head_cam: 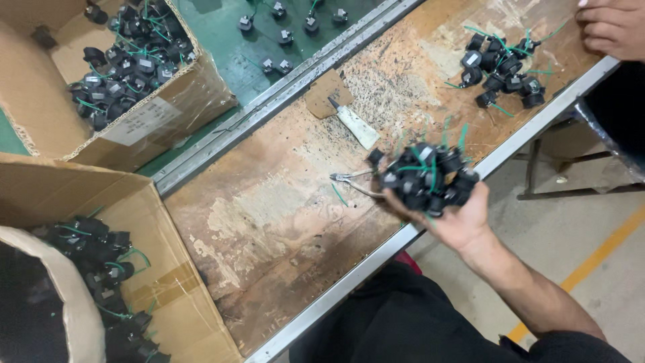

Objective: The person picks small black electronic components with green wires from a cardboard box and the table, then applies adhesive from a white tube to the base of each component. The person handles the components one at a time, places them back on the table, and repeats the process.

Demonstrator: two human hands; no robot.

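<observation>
1. Holding a bundle of small black components with green wire leads, the right hand sits right of centre in the frame, palm up, fingers curled around the bundle, over the near edge of the workbench.
2. Small wire cutters lie on the worn brown bench top just left of the bundle, jaws pointing to the left of the frame; whether the fingers touch the handles cannot be told.
3. A short loose piece of green wire lies on the bench just below the cutters.
4. A white tube with a dark nozzle lies above the cutters, its tip resting on a scrap of cardboard.
5. A second pile of black components with green leads sits in the upper right of the frame, well apart from the held bundle.
6. Another person's hand rests at the top right corner, near that pile.
7. An open cardboard box in the upper left holds many such components; another box in the lower left holds more.
8. Single components lie scattered on a green surface at top centre.
9. The left hand is out of view.
</observation>
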